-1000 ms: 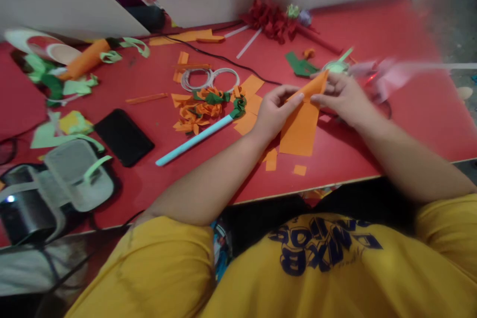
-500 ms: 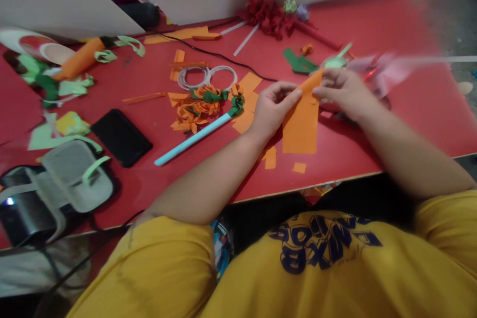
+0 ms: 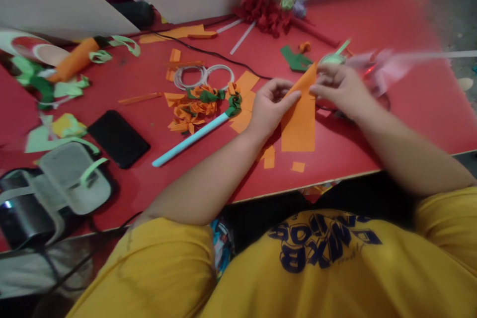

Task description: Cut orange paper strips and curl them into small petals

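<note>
A sheet of orange paper [image 3: 298, 126] is held up between both my hands, its upper edge folded over on a slant. My left hand [image 3: 271, 104] pinches the fold's left part, thumb in front. At the upper right edge, my right hand [image 3: 337, 87] grips the sheet between thumb and fingers. Left of my hands lie crumpled orange paper flowers [image 3: 194, 109] with green bits, and a light blue stick [image 3: 190, 140] tipped with an orange and green flower. Orange paper pieces [image 3: 248, 82] lie by my left wrist, and small orange scraps [image 3: 298, 166] lie below the sheet.
The red table [image 3: 208, 184] also bears a black phone [image 3: 119, 138], an open grey case [image 3: 74, 174], white rings [image 3: 219, 77], red paper flowers [image 3: 261, 12], green paper [image 3: 294, 58] and pink paper [image 3: 389, 72]. A black cable [image 3: 212, 53] crosses the back.
The folded top of the orange sheet now comes to a sharper point beside my right fingers. Both hands keep hold of it; the view has shifted slightly.
</note>
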Tool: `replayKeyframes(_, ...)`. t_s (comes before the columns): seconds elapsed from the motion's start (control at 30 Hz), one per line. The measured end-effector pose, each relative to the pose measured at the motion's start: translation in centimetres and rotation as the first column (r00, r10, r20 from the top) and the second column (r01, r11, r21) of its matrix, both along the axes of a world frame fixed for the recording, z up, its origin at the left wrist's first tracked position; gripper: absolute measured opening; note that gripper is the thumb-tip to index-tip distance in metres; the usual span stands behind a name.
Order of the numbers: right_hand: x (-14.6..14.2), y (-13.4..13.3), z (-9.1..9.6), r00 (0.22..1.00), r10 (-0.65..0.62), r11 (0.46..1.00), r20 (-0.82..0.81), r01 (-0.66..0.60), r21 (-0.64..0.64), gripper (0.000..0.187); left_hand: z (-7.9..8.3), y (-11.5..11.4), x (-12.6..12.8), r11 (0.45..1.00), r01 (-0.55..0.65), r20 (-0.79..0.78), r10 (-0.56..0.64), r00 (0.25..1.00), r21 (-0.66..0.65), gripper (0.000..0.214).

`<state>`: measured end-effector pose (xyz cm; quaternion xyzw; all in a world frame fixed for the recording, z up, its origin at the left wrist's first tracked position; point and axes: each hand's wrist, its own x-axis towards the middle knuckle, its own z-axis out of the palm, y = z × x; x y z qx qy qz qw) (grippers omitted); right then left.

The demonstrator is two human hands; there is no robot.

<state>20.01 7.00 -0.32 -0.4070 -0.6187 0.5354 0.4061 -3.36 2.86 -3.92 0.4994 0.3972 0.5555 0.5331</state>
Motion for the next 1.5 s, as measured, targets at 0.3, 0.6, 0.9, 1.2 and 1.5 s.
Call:
replayKeyframes(0.3, 0.3, 0.3, 0.0, 0.999, 0.003, 1.0, 0.038, -0.003, -0.005, 0.051, 0.1, -0.1, 0.0, 1.0, 0.018, -0.007, -0.018, 1.0, 0.0, 0.065)
replayKeyframes(0.6, 0.2, -0.2, 1.1, 1.0, -0.005, 0.999, 0.019, 0.006, -0.032, 0.05, 0.5, -0.1, 0.1, 0.999, 0.012, 0.013, -0.011, 1.0, -0.035, 0.063)
replayKeyframes(0.9, -0.1, -0.3, 1.3, 1.0, -0.005, 0.998, -0.02, 0.004, -0.057, 0.052, 0.8, -0.1, 0.1, 0.997, 0.002, 0.012, -0.001, 1.0, -0.073, 0.055)
replayKeyframes(1.2, -0.3, -0.5, 1.7, 0.998, -0.047, 0.998, -0.037, 0.045, -0.053, 0.051, 0.6, 0.2, 0.0, 0.998, -0.037, 0.023, 0.039, 0.999, -0.054, 0.06)
replayKeyframes(1.5, -0.4, -0.3, 1.3, 0.995, -0.079, 0.996, -0.058, 0.076, -0.054, 0.055, 0.3, 0.3, -0.2, 0.997, -0.022, 0.035, 0.025, 0.999, -0.068, 0.051)
